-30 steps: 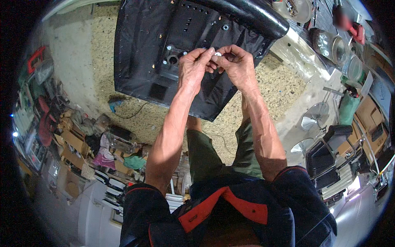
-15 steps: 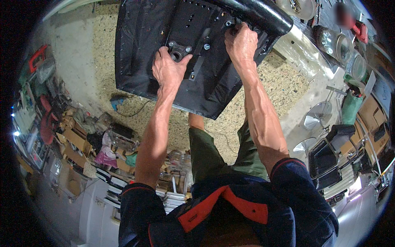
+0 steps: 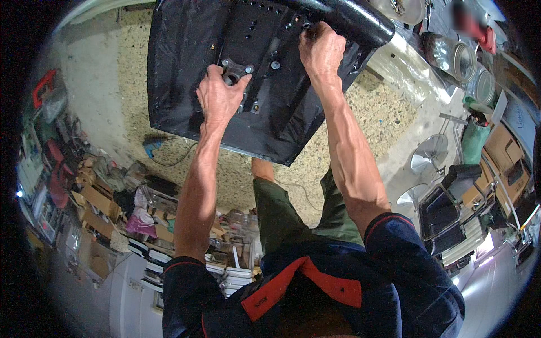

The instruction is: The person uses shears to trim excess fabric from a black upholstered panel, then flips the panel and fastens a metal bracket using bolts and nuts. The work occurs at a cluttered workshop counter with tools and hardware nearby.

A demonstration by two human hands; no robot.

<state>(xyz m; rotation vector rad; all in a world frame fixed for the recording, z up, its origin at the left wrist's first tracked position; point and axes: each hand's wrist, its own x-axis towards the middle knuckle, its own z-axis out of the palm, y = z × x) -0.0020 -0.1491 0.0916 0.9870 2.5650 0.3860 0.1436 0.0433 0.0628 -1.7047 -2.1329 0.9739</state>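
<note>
Head view, landmark: black fabric-covered panel, in front of the person.
Left hand: thumb and fingers apart, straddling the black metal ring-shaped fitting on the panel's left half.
Right hand: curled at the panel's far right, beside a small round metal fastener; fingertips hidden, grip cannot be told.
Clear round bowl: right of the panel; small metal parts inside.
Clear cylindrical jars: right of the panel; contents indistinct.

One line of dark printed lettering stands on the pale blue panel at the far right, running steeply along its side; it is small, tilted and bent by the lens, so only partly legible
</note>
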